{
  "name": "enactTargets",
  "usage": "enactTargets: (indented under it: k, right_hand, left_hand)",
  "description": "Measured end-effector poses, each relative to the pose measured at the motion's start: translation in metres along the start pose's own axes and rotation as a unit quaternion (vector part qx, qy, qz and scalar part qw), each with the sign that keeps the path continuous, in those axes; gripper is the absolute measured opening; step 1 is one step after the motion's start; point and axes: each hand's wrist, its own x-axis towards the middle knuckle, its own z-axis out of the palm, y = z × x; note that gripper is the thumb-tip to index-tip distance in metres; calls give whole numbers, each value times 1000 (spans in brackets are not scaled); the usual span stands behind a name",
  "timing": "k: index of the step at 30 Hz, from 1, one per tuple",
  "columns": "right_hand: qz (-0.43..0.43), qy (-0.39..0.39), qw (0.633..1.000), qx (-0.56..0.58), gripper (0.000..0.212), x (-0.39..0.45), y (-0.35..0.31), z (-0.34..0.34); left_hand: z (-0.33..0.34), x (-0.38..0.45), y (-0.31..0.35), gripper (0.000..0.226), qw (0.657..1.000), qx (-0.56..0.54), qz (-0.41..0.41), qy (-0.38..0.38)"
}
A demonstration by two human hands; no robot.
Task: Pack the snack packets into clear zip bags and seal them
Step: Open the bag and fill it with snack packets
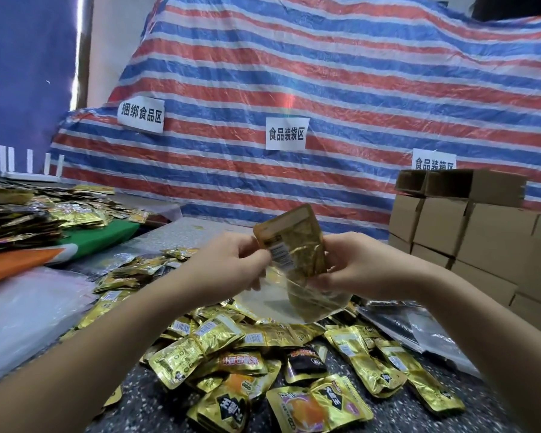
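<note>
Landmark: the clear zip bag, held up over the table; every place below is given from it.
Gold packet: stands upright with its lower part inside the bag's mouth and its upper part, with the barcode, sticking out above.
Left hand: touches the bag's left edge, fingers curled, pinching the packet near the barcode.
Right hand: touches the bag's right edge, fingers curled round the packet and the bag's mouth there.
Loose packets: heaped on the table just below the bag, waiting their turn.
Risk, snag: the packet's corner can catch on the zip lip, likely if it goes down tilted; the thin film then folds inward.
Risk, seal: the strip cannot close over a packet that sits this high, so pressing now would leave a gap.
Risk, drop: slack film held at one edge may slip, letting bag and packet fall into the heap below.
Hard to see: the bag's film is nearly invisible, so its top edge seems to lie between the two hands, though I cannot be sure.
Hidden: the fingertips behind the packet, and whether other packets are already inside the bag.
Cut off: cardboard boxes, well right of the bag, run out of frame.
</note>
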Motion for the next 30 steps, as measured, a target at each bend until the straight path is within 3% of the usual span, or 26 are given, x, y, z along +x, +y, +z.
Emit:
enactTargets:
  k: [2,5,12,19,23,27,30]
  right_hand:
    - [6,-5,1000,13,22,-2,1,-2]
    - [20,-14,1000,17,21,-4,1,-4]
    - [76,-33,996,-35,15,-3,-5,-6]
    - [122,-73,985,-97,15,-2,-12,-11]
    - [101,-36,993,-49,14,-2,-11,-8]
    - [61,-17,997,33,37,-6,-2,1]
    - [50,7,997,61,36,-11,4,6]
  left_hand:
    - [0,-4,-4,7,999,-10,11,-31]
    - [-2,-7,-10,15,997,-39,39,-47]
    - [10,-8,-15,32,983,-143,71,95]
    - [18,-10,-19,37,977,-131,110,129]
    - [19,-8,-20,40,971,-133,116,162]
    - [13,-5,-20,37,971,-142,116,153]
    - [10,-7,-20,33,974,-137,117,139]
